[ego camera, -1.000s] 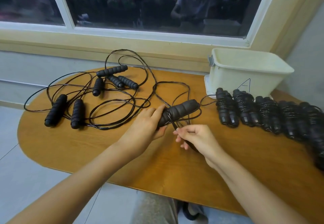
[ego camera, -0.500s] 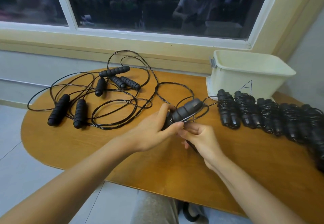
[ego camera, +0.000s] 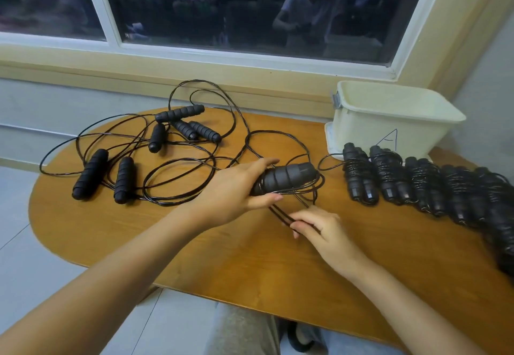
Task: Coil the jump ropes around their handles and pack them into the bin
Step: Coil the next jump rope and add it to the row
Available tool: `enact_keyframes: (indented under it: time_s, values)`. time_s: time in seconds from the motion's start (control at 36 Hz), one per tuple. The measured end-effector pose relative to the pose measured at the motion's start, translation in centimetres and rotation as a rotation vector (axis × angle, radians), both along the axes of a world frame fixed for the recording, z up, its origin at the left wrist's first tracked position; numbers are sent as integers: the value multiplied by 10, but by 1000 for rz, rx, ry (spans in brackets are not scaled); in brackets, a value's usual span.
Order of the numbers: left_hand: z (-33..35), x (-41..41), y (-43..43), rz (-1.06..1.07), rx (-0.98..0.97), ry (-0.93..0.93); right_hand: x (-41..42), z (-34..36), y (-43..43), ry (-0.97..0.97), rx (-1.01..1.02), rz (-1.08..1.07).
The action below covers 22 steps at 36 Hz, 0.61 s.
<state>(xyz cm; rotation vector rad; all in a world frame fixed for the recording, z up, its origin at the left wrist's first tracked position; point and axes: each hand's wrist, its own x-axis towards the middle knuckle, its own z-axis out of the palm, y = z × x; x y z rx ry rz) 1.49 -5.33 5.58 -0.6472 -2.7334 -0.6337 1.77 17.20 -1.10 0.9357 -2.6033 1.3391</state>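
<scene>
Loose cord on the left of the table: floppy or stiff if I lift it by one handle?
Probably springy rather than limp: the loose cord holds open rounded loops, one arching past the table's back edge. Likely to snag: loops of several ropes cross, so lifting one handle could drag its neighbours.

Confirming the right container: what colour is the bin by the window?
The bin is cream-white, with a drawn A on its front; seen in the head view.
</scene>
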Motion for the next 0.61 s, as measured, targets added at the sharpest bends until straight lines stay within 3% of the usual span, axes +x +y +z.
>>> enact_keyframes:
  time_s: [0.31,0.5,0.61]
  values:
    - [2,-6,-17,39,-18,134,-25,-10,42,243,294,43]
    - [0,2,-18,-98,-47,192,-60,14,51,-36,190,5]
    - [-3,12,-6,-194,-261,285,-73,39,41,-179,232,-39]
